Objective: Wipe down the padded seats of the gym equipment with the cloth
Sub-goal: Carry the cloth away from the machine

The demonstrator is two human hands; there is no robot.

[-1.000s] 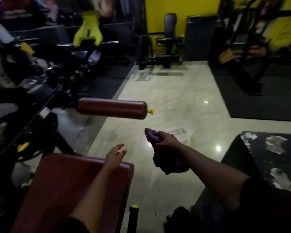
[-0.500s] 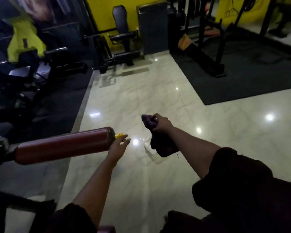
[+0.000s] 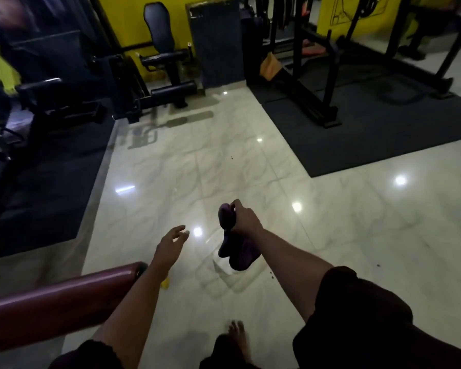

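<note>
Over the tiled floor my right hand grips the purple cloth; my left hand hangs loosely spread. I judge I'm between seats: next, reach the black seat ahead.

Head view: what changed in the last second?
The left hand moved from above the red flat seat to past the end of the maroon padded roller, open, holding nothing. The seat left the view. Unchanged: the right hand grips the purple cloth.

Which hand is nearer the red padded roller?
Left. The left hand hovers open just beyond the end of the red padded roller; the right hand grips the purple cloth farther right, apart from it.
</note>
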